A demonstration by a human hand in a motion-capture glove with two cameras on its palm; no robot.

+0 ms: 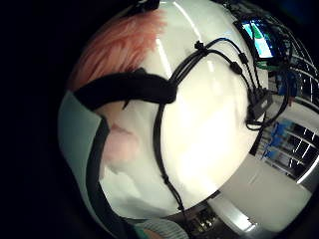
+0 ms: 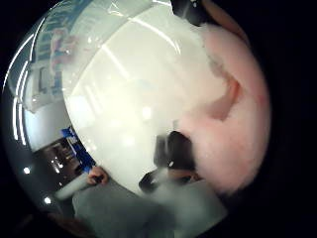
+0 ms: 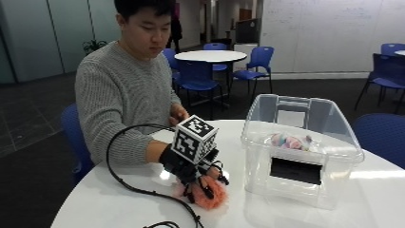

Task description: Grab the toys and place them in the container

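Round white table [image 3: 114, 209] in an open office area w/ blue chairs behind. Gloved right hand [image 3: 190, 171] sits on top of a fluffy pink-orange toy [image 3: 206, 194] near the table's front edge; fingers [image 3: 204, 186] curl down over the fur, closing on it from above. Toy is directly under the palm; thumb-side palm view shows pink fur [image 2: 233, 124] right against the hand. Toy looks roundish, no clear long axis. Wrist low, forearm coming in from the person's side, palm down. Clear plastic container [image 3: 297, 152] stands near, toward the person's left, open-topped, w/ pastel toys [image 3: 288, 141] already inside. Bare hand [image 3: 178, 114] hangs back by the chest. Likely next: lift, carry across to the bin.
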